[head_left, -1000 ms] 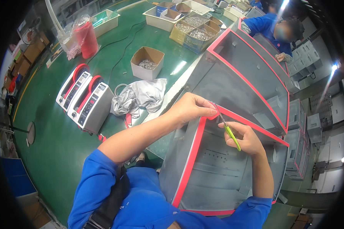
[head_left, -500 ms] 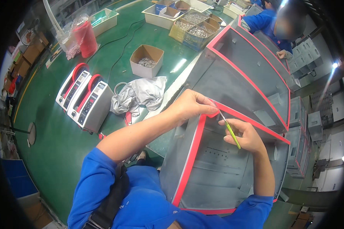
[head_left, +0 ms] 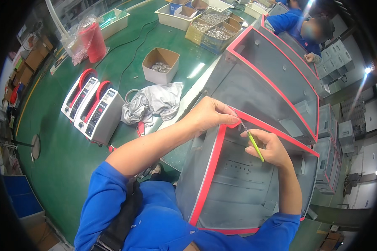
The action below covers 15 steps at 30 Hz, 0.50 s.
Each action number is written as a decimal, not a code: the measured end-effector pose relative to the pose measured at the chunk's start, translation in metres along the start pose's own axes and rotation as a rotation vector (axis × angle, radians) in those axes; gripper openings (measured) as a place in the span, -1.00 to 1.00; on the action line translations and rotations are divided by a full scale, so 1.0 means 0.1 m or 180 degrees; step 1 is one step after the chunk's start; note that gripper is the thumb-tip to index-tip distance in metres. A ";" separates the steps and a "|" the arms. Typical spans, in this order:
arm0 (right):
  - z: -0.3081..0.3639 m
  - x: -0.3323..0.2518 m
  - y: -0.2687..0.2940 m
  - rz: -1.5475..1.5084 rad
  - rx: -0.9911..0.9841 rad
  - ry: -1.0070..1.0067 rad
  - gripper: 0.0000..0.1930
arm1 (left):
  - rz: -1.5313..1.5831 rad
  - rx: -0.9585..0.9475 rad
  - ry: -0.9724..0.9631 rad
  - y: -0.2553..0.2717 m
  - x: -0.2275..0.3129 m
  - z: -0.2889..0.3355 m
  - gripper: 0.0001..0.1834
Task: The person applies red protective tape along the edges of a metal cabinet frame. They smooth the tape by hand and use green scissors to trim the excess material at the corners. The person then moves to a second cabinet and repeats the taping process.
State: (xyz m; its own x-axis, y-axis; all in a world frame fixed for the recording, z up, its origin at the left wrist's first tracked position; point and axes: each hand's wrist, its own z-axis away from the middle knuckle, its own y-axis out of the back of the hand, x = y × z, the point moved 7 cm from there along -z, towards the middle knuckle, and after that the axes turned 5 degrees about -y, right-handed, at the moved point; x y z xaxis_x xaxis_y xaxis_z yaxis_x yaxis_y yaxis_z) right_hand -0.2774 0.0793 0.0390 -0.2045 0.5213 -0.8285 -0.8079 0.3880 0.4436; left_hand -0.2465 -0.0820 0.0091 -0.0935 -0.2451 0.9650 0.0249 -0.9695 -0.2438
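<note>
My left hand (head_left: pixel 217 113) is pinched at the far left corner of a grey metal cabinet, on the end of red tape (head_left: pixel 234 125). The tape edges the cabinet's open face (head_left: pixel 234 188). A slim green-handled knife (head_left: pixel 256 146) sits in my right hand (head_left: pixel 273 149), over the cabinet opening. Its thin metal tip points up and left, close to the left fingertips; whether it touches the tape I cannot tell. Red tape (head_left: pixel 206 180) also runs along the left rim.
Beyond stands a second grey cabinet (head_left: pixel 255 79) with red edging. A co-worker in blue (head_left: pixel 291 23) is at the far right. To the left are two tape dispensers (head_left: pixel 100 115), a grey cloth (head_left: pixel 161 102), a carton of metal parts (head_left: pixel 161 75) and a red roll (head_left: pixel 93 42).
My two hands, the tape and the knife stay almost where they were. At the far right the co-worker's head has shifted slightly.
</note>
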 end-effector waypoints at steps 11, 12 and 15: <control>0.00 0.03 0.04 0.0111 0.0207 -0.0007 -0.64 | 0.0089 -0.0064 -0.0036 0.00 -0.02 -0.01 -0.77; -0.01 0.06 0.05 0.0081 0.0235 0.0030 -0.64 | 0.0087 -0.0061 -0.0031 0.01 -0.02 -0.01 -0.77; 0.00 0.05 0.06 0.0139 0.0298 0.0120 -0.66 | 0.0071 -0.0054 -0.0027 0.00 -0.02 -0.02 -0.78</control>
State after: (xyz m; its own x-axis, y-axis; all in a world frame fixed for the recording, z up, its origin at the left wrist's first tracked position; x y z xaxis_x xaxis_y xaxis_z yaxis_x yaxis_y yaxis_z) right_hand -0.2832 0.0843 0.0378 -0.2606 0.5110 -0.8191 -0.7429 0.4357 0.5082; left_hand -0.2483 -0.0819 0.0074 -0.0849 -0.2667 0.9600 0.0099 -0.9637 -0.2669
